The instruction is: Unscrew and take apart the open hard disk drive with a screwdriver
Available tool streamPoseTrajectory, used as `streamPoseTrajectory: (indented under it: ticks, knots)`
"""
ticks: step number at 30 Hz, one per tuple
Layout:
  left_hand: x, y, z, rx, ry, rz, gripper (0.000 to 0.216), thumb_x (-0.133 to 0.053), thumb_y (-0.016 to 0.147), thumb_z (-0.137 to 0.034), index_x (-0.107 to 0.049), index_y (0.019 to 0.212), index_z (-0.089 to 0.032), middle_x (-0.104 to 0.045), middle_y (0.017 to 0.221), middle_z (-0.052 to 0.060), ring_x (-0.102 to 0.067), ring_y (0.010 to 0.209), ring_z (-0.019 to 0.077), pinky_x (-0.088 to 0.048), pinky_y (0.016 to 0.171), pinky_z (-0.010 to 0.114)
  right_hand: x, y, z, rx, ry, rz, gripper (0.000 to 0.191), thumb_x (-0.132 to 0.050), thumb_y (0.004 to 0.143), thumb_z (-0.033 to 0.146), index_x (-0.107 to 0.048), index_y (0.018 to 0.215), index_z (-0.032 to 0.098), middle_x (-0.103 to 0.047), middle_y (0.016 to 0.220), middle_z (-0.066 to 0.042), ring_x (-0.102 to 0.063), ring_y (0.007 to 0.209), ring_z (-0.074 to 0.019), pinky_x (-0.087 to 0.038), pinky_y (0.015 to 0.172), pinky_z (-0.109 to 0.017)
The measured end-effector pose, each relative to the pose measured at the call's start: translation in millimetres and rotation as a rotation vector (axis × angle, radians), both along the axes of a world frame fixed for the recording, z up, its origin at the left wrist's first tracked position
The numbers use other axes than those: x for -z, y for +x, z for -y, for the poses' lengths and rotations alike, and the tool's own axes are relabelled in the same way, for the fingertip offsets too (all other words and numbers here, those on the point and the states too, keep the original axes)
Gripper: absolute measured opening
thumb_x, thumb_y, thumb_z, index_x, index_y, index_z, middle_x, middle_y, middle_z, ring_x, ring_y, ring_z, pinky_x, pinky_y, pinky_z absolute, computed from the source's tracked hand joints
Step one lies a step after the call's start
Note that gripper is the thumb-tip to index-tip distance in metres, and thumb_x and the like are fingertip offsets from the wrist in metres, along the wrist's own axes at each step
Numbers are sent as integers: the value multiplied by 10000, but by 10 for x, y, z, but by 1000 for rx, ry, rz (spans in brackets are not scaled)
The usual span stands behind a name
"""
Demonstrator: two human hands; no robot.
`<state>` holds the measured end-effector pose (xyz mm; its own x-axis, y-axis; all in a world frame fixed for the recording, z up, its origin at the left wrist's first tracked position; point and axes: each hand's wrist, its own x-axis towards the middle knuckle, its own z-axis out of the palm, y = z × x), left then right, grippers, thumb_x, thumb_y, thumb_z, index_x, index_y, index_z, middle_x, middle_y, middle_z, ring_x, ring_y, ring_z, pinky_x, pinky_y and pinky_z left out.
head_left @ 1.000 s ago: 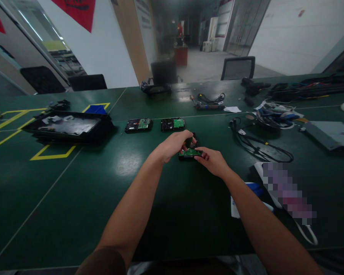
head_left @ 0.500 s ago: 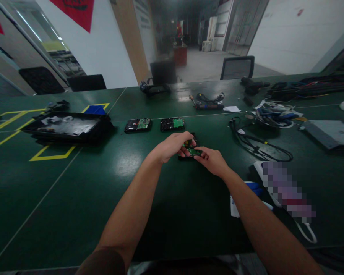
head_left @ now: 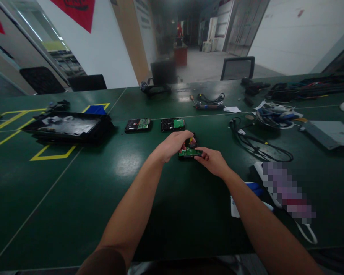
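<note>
2 bare hands of ours are working close together over 1 hard drive [head_left: 188, 153] with a green circuit board, which is lying on the green table [head_left: 123, 221] in front of us, near the middle of the view. our left hand [head_left: 176, 145] is arching over the drive from the left, its fingers curling downward around something small, dark and partly yellow [head_left: 190, 140]; the hand itself is hiding most of that, leaving us unable to tell whether the fingertips are pinching it. our right hand [head_left: 212, 162] is coming in from the right side, thumb and fingers pinching the drive's near right corner.

just beyond our left hand, a 2nd drive [head_left: 172, 124] is resting on the table, and a 3rd drive [head_left: 138, 125] is lying to its left. farther left, a black tray [head_left: 63, 134] is standing near strips of yellow tape [head_left: 53, 157]. to our right, a black cable [head_left: 242, 132] is looping across the table, with a grey metal box [head_left: 331, 134] lying beyond it. nearer to us, a long pixelated object [head_left: 288, 193] is lying at a slant, and a blue and white item [head_left: 255, 188] is showing partly from behind our right forearm.
</note>
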<state>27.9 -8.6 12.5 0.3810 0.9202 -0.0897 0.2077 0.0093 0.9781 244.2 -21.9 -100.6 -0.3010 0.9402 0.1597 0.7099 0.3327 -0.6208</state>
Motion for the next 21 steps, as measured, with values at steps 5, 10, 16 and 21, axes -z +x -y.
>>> streamPoseTrajectory:
  ticks: [5,10,16,21]
  knots:
    - [1,1,11,16,-108,84,318,-501,886,-438,-651,930,-161,-689,1003,93,-552,546,115,-387,470,266,1,-8,-4,9,7,2,400,-659,923,413,-663,1298,273,-690,834,-13,-614,706,-164,-471,656,-292]
    - [27,14,4,20,-198,149,328,-478,900,-452,-612,958,-159,-680,1050,115,-617,597,132,-428,492,264,15,-1,-13,-10,10,4,415,-659,926,408,-647,1319,277,-694,844,-15,-619,723,-170,-483,670,-303]
    - [9,-37,17,-15,-142,110,351,-510,891,-466,-641,975,-151,-673,1123,132,-632,656,147,-445,527,269,35,7,-11,2,5,-3,421,-661,924,399,-641,1330,289,-695,885,-15,-614,710,-159,-474,648,-295]
    - [19,-32,3,8,-231,170,364,-467,905,-491,-608,975,-163,-682,955,108,-674,654,182,-456,534,277,17,4,-9,-7,15,2,414,-654,931,410,-643,1326,283,-693,864,-16,-615,725,-167,-469,656,-302]
